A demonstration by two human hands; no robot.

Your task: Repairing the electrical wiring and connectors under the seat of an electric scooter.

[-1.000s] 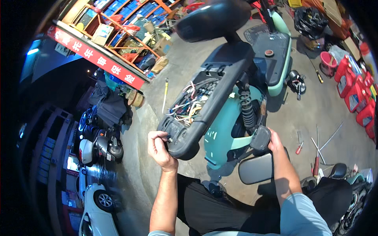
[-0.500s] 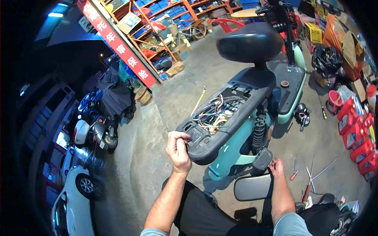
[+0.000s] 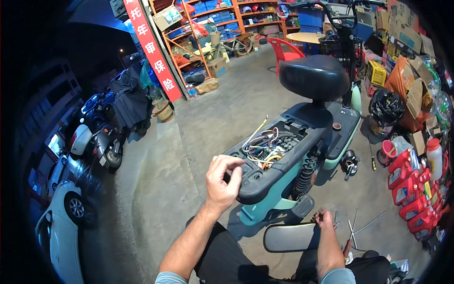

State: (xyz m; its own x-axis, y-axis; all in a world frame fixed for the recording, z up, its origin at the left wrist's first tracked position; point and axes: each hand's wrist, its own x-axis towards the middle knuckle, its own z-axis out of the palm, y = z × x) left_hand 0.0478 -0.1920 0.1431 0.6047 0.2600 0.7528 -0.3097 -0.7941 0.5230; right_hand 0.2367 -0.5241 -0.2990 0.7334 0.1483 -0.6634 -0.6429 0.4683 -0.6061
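A mint-green electric scooter (image 3: pixel 255 208) stands before me, black saddle (image 3: pixel 312 78) raised on its post, rear compartment open with tangled coloured wires (image 3: pixel 269 146). My left hand (image 3: pixel 224 182) is at the black tail, fingers loosely bent over its rear corner, thumb and index apart. Low beside the rear pedal (image 3: pixel 302 206), my right hand (image 3: pixel 325 221) has curled fingers at the end of a flat black padded panel (image 3: pixel 288 237); what they hold is unclear. A black coil-spring shock (image 3: pixel 305 175) shows on the scooter's right side.
Screwdrivers and metal rods (image 3: pixel 353 229) lie at lower right, near red jugs (image 3: pixel 404 184). A black bag (image 3: pixel 385 106) and cardboard line the right. A red chair (image 3: pixel 283 52) and orange shelving (image 3: pixel 208 19) stand behind; parked motorbikes (image 3: pixel 106 149) and a white car (image 3: pixel 66 232) are left.
My view has lifted, showing more of the workshop. My left hand's grip on the tail has loosened. My right hand has dropped from the pedal to the padded panel's end.
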